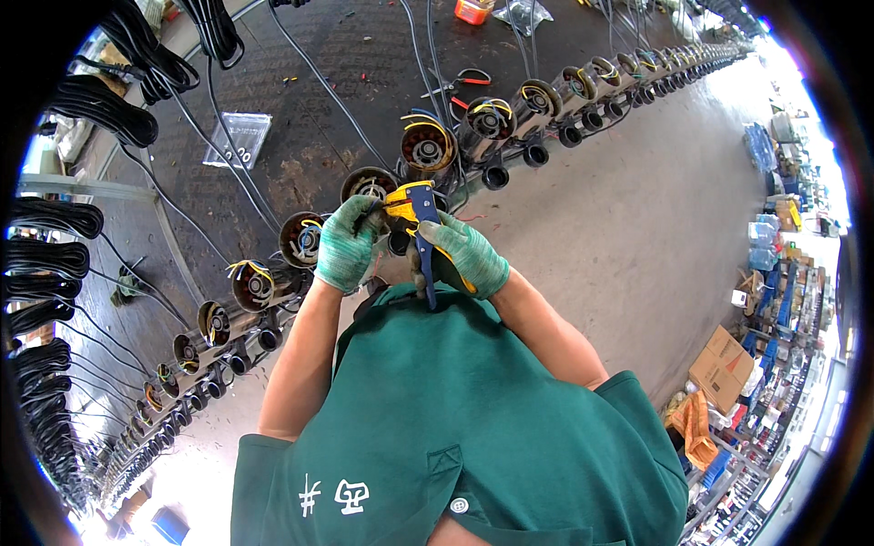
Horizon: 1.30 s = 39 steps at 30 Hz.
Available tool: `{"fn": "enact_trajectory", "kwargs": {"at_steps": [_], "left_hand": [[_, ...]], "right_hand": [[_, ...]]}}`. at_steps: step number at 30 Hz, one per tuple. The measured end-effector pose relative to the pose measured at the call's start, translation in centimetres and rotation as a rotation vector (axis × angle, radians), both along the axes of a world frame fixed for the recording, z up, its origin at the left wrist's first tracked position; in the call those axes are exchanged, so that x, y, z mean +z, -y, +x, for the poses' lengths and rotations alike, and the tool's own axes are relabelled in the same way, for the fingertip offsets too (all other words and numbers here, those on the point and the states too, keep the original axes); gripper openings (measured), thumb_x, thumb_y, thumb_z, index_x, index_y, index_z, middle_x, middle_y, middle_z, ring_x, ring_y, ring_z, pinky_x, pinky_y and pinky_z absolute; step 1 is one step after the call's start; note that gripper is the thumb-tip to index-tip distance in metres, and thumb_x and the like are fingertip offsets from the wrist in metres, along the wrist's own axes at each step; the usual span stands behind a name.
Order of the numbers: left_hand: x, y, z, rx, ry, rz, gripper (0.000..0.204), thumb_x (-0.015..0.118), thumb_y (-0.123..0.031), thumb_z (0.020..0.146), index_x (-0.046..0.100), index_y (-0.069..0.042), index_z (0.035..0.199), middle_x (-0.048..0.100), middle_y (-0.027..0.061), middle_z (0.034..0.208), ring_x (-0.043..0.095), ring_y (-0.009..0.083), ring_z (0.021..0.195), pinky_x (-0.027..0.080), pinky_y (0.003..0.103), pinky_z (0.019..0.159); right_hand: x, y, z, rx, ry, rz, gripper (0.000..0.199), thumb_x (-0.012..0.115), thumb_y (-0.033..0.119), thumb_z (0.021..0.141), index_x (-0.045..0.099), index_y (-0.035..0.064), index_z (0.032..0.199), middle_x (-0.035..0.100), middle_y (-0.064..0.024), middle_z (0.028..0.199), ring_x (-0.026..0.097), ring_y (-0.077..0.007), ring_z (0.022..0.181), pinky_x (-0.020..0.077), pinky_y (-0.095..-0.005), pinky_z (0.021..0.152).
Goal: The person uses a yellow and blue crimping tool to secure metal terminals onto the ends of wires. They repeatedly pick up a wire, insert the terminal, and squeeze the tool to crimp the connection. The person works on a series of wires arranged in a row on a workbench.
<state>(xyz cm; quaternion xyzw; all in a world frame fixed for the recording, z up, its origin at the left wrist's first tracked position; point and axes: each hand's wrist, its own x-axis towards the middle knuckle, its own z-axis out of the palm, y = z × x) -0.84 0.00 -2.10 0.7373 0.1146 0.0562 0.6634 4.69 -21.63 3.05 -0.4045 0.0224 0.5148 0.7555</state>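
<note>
My right hand (pixel 466 255), in a green knit glove, is closed around the handles of a wire stripper (pixel 422 202) with a yellow jaw end and blue handles. My left hand (pixel 346 244), gloved the same way, has its fingers pinched together right at the stripper's jaws. What they hold is hidden; the fingertips look dark and smudged. Just beyond both hands is an open round motor housing (pixel 368 182). To its right stands another housing with copper windings (pixel 426 147) and yellow and blue wires sticking out. A third housing (pixel 301 238) sits beside my left wrist.
A long row of similar housings curves off to both sides along the dark bench (pixel 309 100). On the bench lie red-handled pliers (pixel 460 86) and a clear plastic bag (pixel 238 139). Coiled black cables (pixel 105 109) hang at left. A cardboard box (pixel 721 369) stands among shelves at right.
</note>
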Motion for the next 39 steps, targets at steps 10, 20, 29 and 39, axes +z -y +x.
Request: {"fn": "enact_trajectory", "kwargs": {"at_steps": [10,20,29,39], "left_hand": [[0.3,-0.1,0.0,-0.031,0.003,0.036,0.017,0.068,-0.001,0.1,0.07,-0.001,0.117,0.073,0.0045,0.102,0.066,0.0111,0.092,0.056,0.028,0.082],[0.2,-0.4,0.1,-0.033,-0.021,0.068,0.018,0.07,-0.005,0.1,0.073,-0.001,0.117,0.076,0.0046,0.1,0.067,0.0102,0.091,0.056,0.029,0.082],[0.4,-1.0,0.0,-0.132,-0.006,0.098,0.021,0.062,-0.006,0.105,0.071,0.0,0.123,0.078,0.0091,0.102,0.075,0.0158,0.091,0.059,0.031,0.082],[-0.2,-0.8,-0.5,-0.119,0.056,-0.012,0.023,0.061,-0.008,0.107,0.069,-0.001,0.127,0.077,0.0088,0.102,0.075,0.0162,0.093,0.06,0.032,0.084]], "right_hand": [[-0.7,0.4,-0.2,-0.075,-0.003,-0.083,0.047,0.064,0.043,0.102,0.055,0.0058,0.13,0.068,-0.0123,0.096,0.071,-0.0257,0.079,0.0605,-0.0414,0.071],[-0.8,1.7,-0.2,-0.175,0.03,0.072,0.053,0.068,0.035,0.1,0.051,0.0056,0.141,0.07,-0.0152,0.107,0.073,-0.0308,0.092,0.0614,-0.0494,0.082],[0.7,1.2,1.1,-0.055,0.216,-0.022,0.073,0.073,0.027,0.094,0.042,0.0073,0.157,0.068,-0.0081,0.116,0.069,-0.0175,0.101,0.0593,-0.0346,0.089],[-0.5,0.2,0.2,-0.033,0.204,-0.056,0.066,0.069,0.019,0.093,0.048,0.0058,0.154,0.063,-0.0065,0.129,0.064,-0.0157,0.111,0.0528,-0.0338,0.101]]}}
